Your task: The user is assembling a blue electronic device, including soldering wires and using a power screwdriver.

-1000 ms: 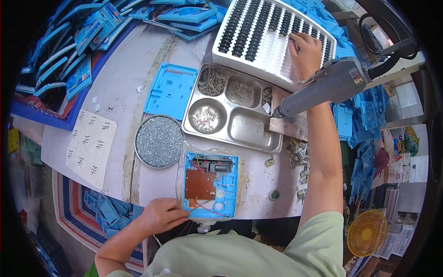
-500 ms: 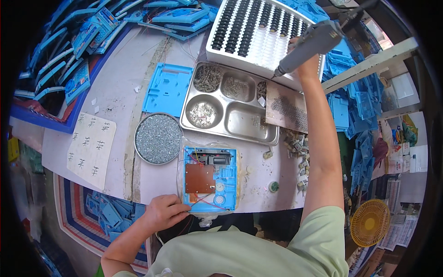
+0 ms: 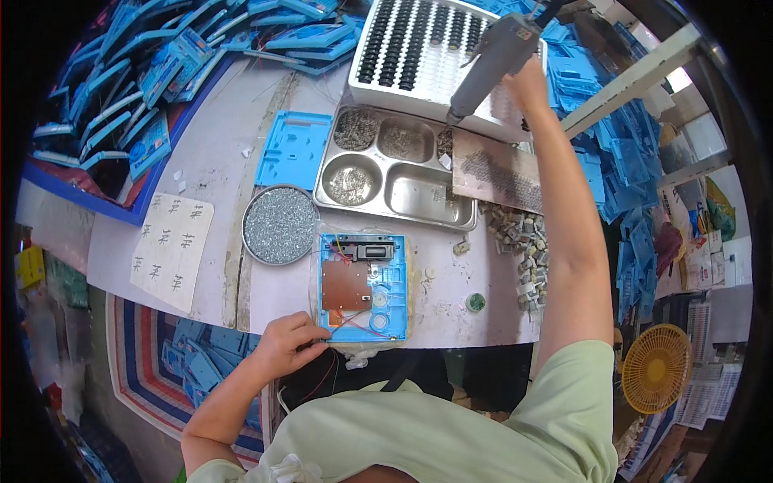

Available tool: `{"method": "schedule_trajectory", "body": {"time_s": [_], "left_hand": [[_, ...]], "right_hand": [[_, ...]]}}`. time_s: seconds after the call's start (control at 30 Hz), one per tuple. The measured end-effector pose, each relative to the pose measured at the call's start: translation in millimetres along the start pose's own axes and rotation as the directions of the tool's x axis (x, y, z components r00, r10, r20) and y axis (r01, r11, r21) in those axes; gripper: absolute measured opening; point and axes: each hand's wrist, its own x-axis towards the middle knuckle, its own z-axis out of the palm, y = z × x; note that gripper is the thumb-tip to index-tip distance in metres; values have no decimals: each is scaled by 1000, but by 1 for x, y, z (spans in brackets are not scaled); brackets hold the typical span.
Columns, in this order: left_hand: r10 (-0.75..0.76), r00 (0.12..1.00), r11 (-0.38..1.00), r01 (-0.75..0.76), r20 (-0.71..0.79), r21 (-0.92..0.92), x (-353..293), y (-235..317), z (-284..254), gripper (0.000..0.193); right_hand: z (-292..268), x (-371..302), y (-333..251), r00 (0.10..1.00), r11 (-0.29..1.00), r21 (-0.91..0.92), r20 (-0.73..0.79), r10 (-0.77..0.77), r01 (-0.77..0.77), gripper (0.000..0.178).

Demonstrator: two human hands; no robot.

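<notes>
One screwdriver point(image 3: 495, 66) partly hides right hand point(image 3: 528, 83) and white tray point(image 3: 394, 98).

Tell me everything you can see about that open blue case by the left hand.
The blue case looks like plastic, squarish and shallow, lying open side up near the front edge of the table. Inside, a brown board fills the left middle, a black part sits along the far side, and a pale ring lies near right. Thin wires, some red, cross it. The left hand has its fingertips at the near left corner; whether they grip case or wire is unclear.
</notes>
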Motion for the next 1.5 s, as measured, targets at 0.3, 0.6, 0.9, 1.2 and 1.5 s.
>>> {"method": "schedule_trajectory", "body": {"time_s": [0.3, 0.6, 0.9, 1.2, 1.5], "left_hand": [[0, 1000, 1000, 1, 18, -13, 2, 0, 2, 23], [-6, 1000, 999, 6, 0, 31, -3, -2, 0, 23], [-28, 997, 998, 31, 73, -49, 7, -3, -2, 23], [-12, 999, 1000, 13, 31, -19, 2, -7, 4, 24], [47, 999, 999, -46, 24, -26, 5, -11, 6, 27]], "right_hand": [[38, -16, 14, 979, 999, 39, -204, -17, 26, 14], [-108, -65, -55, 864, 470, 867, -102, 493, -165, 20], [-97, -270, -224, 775, 674, 714, 530, -345, -189, 17], [-90, -285, -237, 835, 733, 671, 334, -438, 115, 26], [-76, -304, -228, 869, 670, 729, 231, -438, 144, 27]]}}
